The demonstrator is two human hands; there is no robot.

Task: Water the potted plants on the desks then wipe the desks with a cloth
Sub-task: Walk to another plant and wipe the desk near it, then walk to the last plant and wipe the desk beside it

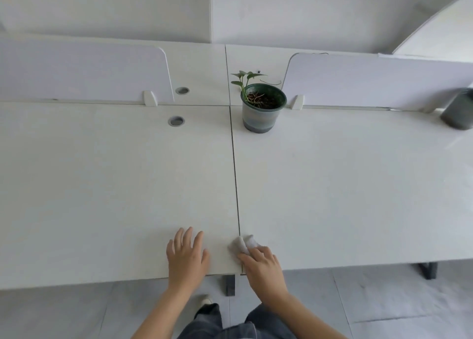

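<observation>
Wiping looks begun: the right hand (261,264) has its fingers bent over a bunched cloth (243,244) at the counter's (358,185) near edge, on the seam. The left hand (186,258) lies flat, fingers spread. The plant (263,105) stands at the back; whether it's watered, I can't tell.

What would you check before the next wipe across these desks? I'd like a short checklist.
1. Cloth in hand: ok, the right hand holds it bunched on the right desk beside the seam.
2. Left hand out of the way: ok, flat on the left desk.
3. Wiping path ahead of the cloth: ok, the potted plant stands far back.
4. Plant upright: ok.
5. Plant already watered: cannot tell.
6. Dark container at the far right: cannot tell, partly cut off.
</observation>
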